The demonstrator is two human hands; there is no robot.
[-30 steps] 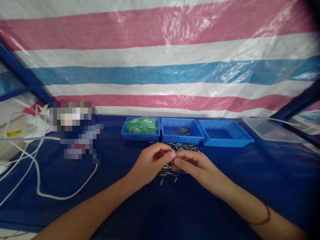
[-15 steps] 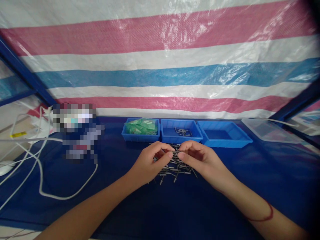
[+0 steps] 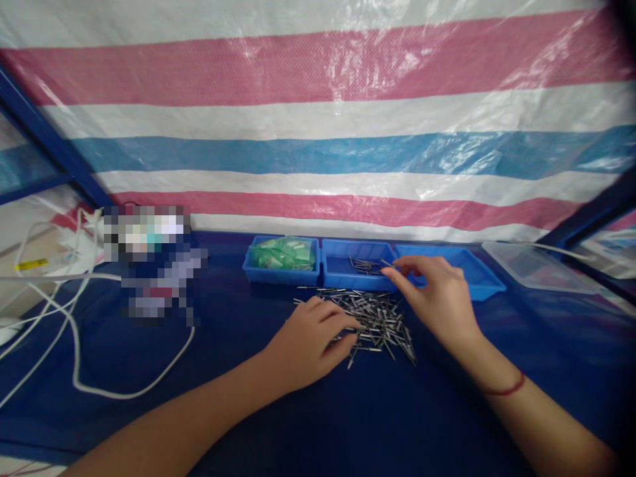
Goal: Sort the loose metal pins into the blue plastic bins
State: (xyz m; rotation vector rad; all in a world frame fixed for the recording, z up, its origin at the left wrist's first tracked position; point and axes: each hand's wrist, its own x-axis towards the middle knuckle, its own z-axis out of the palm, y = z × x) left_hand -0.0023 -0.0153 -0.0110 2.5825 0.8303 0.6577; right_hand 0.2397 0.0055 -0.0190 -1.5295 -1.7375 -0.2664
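Observation:
A heap of metal blind rivets [image 3: 382, 318] lies on the blue tabletop. My left hand [image 3: 313, 341] rests over the heap's left side, fingers bent and thumb a little apart from them; I see nothing held there. Pinched between thumb and forefinger of my right hand [image 3: 437, 291] is one blind rivet [image 3: 386, 264], held at the right edge of the middle blue bin [image 3: 342, 279]. Several rivets [image 3: 365, 266] lie inside that bin. The right-hand blue bin [image 3: 477, 278] is partly hidden behind my right hand.
The left blue bin [image 3: 258, 275] holds a green plastic bag [image 3: 283, 254]. A clear plastic lid [image 3: 541, 265] lies at the back right. White cables [image 3: 77, 358] loop across the left side, near a blurred-out patch. Striped sheeting [image 3: 318, 152] hangs behind the table.
My hands have parted. The right one has moved right and up to the middle bin with a rivet, while the left one has lowered slightly over the heap.

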